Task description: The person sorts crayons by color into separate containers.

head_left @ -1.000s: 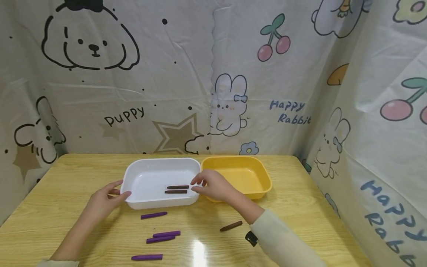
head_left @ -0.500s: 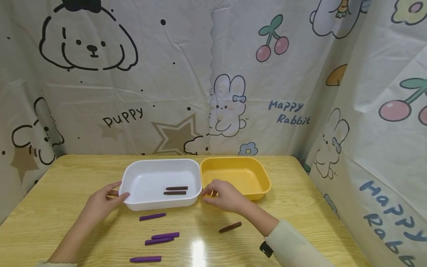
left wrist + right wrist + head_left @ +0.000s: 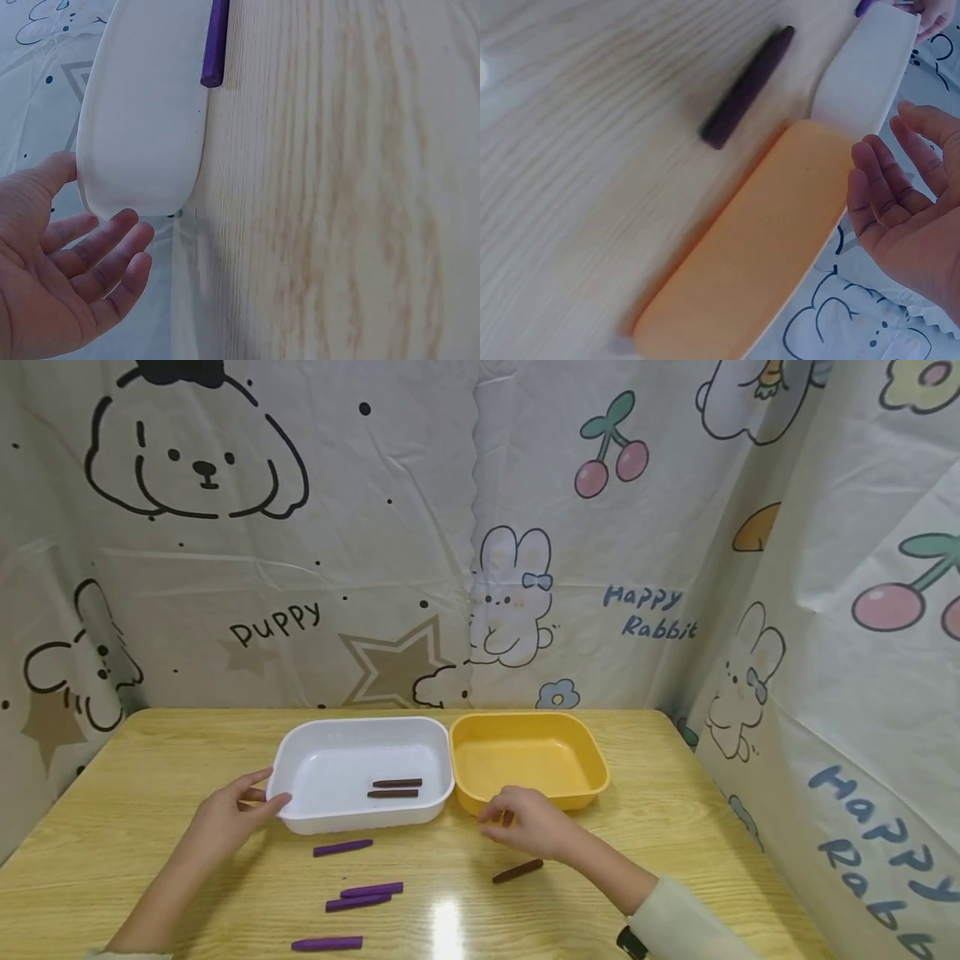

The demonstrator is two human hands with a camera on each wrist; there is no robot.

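White tray [image 3: 311, 781] and yellow tray [image 3: 528, 760] side by side on the wooden surface [image 3: 187, 735]. White one: two dark brown crayons [image 3: 396, 787], roughly parallel, toward right end. Four purple crayons [image 3: 342, 848] lie outside, in front of it; a third brown crayon [image 3: 517, 871] before the yellow tray. Left hand [image 3: 225, 807]: grip on white tray's left end, thumb at rim. Right hand [image 3: 531, 821]: grip slightly parted, nothing held, at yellow tray's near side.

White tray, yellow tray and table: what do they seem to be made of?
White tray: probably smooth plastic, slightly glossy, with rounded, moulded-looking corners. Yellow tray: likely plastic too, with a soft sheen inside. Table: glossy wood or wood-look laminate; grain lines and a bright reflection show.
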